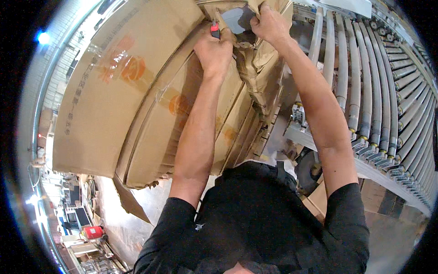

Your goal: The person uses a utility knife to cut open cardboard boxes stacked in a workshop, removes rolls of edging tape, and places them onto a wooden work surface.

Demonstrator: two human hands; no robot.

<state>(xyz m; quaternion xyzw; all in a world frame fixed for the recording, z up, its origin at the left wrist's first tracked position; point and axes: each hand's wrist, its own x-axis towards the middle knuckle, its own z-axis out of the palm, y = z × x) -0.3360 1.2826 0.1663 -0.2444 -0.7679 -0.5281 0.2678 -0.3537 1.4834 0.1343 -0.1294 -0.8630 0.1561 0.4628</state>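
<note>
My left hand (213, 54) is closed around a small red and black tool (215, 29) that looks like a box cutter; its blade cannot be made out. It is against a large brown cardboard carton (185, 89), close to a ragged opening. Inside this opening shows a pale grey surface (238, 20). To the right, my right hand (271, 26) grips the torn cardboard flap (256, 9) at the edge of the gap. Crumpled, ripped cardboard (260, 73) hangs below it. Clear tape and orange marks run over the carton's panels.
On the right a roller conveyor (353, 73) curves along a metal frame (378, 176). A dark wheel (308, 170) sits beneath it, with more cardboard (376, 196) nearby. At lower left lie a red object (94, 232) and assorted clutter. A loose cardboard flap (130, 201) juts down from the carton.
</note>
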